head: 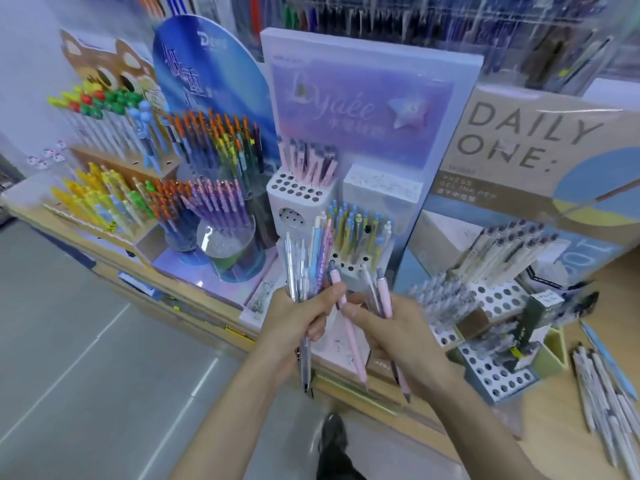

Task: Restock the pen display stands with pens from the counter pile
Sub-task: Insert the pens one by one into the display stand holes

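**Head view.**

- **Left hand:** The left hand [294,320] holds a bundle [308,258] of mixed pens, caps up, just in front of the purple stand [363,98]. Its fingers are curled tight round the barrels.
- **Right hand:** The right hand [398,327] holds two pink pens [384,292] upright, with its fingers curled on them.
- **Third pen:** A third pen [349,334], also pink, slants between the hands. The left thumb lies on its upper part and the right fingertips meet it lower down. Which hand bears it cannot be told.
- **Upper block:** The upper block [304,192] of the purple stand carries pink pens in its back rows. Its front rows of holes stand empty.
- **Lower block:** The lower block [349,265] holds blue and yellow pens, with a few open holes at the front, just behind the bundle.
- **Pile:** The pile [606,393] lies loose on the counter [554,427] at far right, well apart from both hands.

**Step in hand (judged):** This looks like sorting. Pink pens are being drawn from the bundle into the right hand, ahead of slotting.

**Next move (judged):**
- The right hand should carry the pink pens up to the upper block's empty front holes and seat them tip down, one to a hole.
- It must let go of one pen at a time while keeping the rest.
- On the way it must pass clear of the pens standing in the lower block.

**Progress (judged):** The task is partway done. Holes remain open, and both the pile and the bundle are unplaced.
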`<state>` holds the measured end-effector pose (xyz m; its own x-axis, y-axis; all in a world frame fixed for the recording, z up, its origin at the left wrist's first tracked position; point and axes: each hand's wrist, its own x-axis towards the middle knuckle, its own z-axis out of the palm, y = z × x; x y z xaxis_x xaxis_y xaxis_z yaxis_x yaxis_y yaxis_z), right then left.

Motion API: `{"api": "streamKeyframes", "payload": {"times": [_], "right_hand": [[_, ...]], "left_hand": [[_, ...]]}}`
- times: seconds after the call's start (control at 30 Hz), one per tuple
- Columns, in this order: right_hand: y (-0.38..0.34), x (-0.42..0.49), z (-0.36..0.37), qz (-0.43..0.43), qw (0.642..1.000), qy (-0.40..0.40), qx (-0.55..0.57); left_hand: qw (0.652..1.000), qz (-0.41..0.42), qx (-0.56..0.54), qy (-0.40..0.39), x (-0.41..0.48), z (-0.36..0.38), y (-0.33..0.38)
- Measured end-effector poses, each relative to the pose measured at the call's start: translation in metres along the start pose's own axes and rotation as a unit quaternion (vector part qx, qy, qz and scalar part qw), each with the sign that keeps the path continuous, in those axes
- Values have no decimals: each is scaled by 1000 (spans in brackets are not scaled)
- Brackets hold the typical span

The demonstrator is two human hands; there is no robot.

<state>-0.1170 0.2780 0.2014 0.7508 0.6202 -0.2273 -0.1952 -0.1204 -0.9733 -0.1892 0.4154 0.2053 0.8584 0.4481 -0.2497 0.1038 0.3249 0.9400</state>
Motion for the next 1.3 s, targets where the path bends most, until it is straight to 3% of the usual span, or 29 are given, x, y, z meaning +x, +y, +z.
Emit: {"api": "streamKeyframes", "payload": {"times": [0.27, 0.5, 0.63, 0.73, 0.9, 1.1, 1.17, 1.3], "right_hand": [[-7, 49, 8, 26, 999, -19, 39], [-10, 65, -9, 5, 986, 153, 69], [-3, 72, -11, -20, 972, 233, 22], [4, 72, 2, -33, 957, 287, -1], [-6, 82, 43, -50, 935, 347, 59], [-56, 121, 84, -157, 865, 472, 65], [-71, 141, 88, -207, 843, 491, 77], [-80, 174, 111, -239, 844, 480, 26]], "left_hand": [[999, -24, 27, -12, 40, -13, 23], [998, -26, 50, -37, 72, -7, 25], [997, -34, 62, -37, 85, -23, 25], [995, -37, 82, -51, 92, -45, 28], [989, -56, 108, -82, 103, -88, 38], [985, -42, 120, -120, 123, -130, 59], [984, -31, 117, -129, 131, -139, 65], [984, -19, 122, -132, 141, -153, 71]]}}
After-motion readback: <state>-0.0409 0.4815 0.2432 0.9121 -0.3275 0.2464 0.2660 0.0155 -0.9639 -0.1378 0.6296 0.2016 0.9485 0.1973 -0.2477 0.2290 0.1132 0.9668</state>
